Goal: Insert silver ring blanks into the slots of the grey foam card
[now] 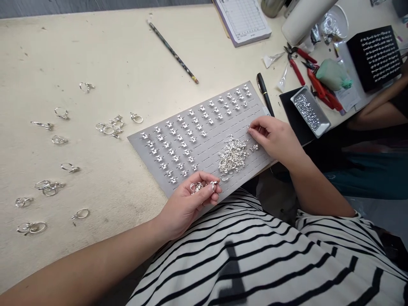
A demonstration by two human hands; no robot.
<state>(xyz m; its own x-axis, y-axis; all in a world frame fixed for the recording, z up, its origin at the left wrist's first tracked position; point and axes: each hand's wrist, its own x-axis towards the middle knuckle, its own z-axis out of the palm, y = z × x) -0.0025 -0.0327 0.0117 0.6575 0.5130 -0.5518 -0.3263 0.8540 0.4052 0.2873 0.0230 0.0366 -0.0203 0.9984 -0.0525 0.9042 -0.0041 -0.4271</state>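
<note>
A grey slotted board [204, 148] lies at a slant on the table edge, with rows of small silver rings [179, 137] standing in its slots. On its right part is a heap of loose silver rings [234, 157]. My left hand [194, 193] is closed over the board's lower edge, holding several silver rings [196, 187], one of them pinched between thumb and fingers. My right hand [270, 136] is over the board's right side, right of the heap, its thumb and forefinger pinched on a small silver ring [249, 127].
Loose rings [51, 187] are scattered on the table [105, 51] at left. A pencil [174, 53], a notepad [245, 21] and a pen [264, 93] lie beyond the board. At right are pliers [321, 87], a tray of small metal pieces [310, 111], a black ring display [376, 57] and another person's arm [376, 106].
</note>
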